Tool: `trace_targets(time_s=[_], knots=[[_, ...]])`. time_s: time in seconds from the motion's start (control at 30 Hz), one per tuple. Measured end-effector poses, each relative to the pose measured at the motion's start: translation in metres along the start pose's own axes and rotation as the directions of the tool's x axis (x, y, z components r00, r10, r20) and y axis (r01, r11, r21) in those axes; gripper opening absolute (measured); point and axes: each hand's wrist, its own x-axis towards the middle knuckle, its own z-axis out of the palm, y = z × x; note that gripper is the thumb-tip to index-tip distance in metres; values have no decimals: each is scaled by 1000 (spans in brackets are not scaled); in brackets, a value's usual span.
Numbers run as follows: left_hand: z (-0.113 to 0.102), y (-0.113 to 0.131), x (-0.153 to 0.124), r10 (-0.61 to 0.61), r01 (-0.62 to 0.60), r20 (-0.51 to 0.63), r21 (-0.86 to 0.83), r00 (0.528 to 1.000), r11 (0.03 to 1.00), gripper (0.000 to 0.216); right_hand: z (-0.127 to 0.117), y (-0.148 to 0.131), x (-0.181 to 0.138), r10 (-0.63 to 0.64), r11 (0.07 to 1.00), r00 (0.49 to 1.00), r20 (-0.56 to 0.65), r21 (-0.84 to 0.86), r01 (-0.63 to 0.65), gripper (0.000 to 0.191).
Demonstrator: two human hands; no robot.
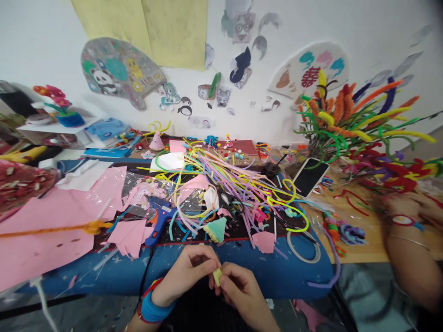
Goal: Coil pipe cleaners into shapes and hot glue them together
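Observation:
Close to my body, at the table's front edge, my left hand (194, 266) and my right hand (241, 288) meet fingertip to fingertip. Pinched between them is a small pale yellow piece (217, 276), fuzzy-looking but too small to make out fully. Both hands are closed on it, and some fingers are hidden behind. Just beyond lies a green triangular piece with a yellow edge (216, 229). To its left rests a blue glue gun (159, 222), near cut pink sheets (129, 236). A pile of pastel pipe cleaners (228, 177) spreads behind.
A phone (309, 176) lies right of the pile, near a ring of clear tape (304, 246). A bunch of colourful pipe-cleaner stems (346, 113) stands at the back right. At the right, another person's arm (408, 244) reaches over a wooden table (374, 242).

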Motion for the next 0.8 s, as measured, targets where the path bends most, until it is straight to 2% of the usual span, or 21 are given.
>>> trace_targets(time_s=[0.13,0.27,0.4,0.67,0.8], knots=[[-6,0,1,-15,17,95,-22,995,1000,21,1,3,-2,26,998,999,33,58,-28,40],[-8,8,-1,37,-59,130,168,991,984,21,2,5,-3,82,992,995,56,89,-87,45],[-4,15,-3,14,-55,149,277,989,959,27,3,4,-3,85,993,996,27,78,-86,46],[2,14,-8,-8,-23,97,316,995,948,32,5,3,-2,57,998,998,4,31,-57,45],[2,9,-5,14,-19,21,251,1000,968,30,5,3,0,7,999,996,-90,-44,-11,44]])
